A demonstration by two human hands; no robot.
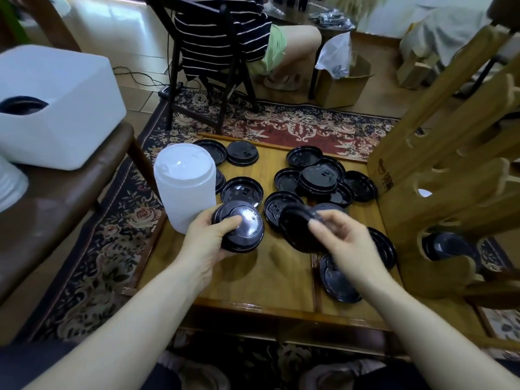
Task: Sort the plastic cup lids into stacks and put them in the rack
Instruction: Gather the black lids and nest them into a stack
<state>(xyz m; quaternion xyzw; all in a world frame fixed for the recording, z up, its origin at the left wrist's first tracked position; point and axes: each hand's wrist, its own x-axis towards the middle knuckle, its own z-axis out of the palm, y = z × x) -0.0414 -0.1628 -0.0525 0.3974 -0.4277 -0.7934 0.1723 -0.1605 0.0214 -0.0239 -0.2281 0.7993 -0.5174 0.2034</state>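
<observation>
At frame centre the left hand [209, 237] grips a short stack of black lids [239, 230]; the right hand [342, 237] pinches one tilted lid [299, 230] (rim between fingertips). Level it, match its spout side, then seat it squarely on that stack; loose lids still cover the tabletop [264, 274].

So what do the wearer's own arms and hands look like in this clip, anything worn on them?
Both forearms are bare up to the frame's bottom edge: no sleeves in view. The left hand and the right hand wear no gloves, and no ring, watch, bracelet or strap shows on either hand or wrist. Fingernails look short and unpainted, as far as the slight blur allows.
</observation>
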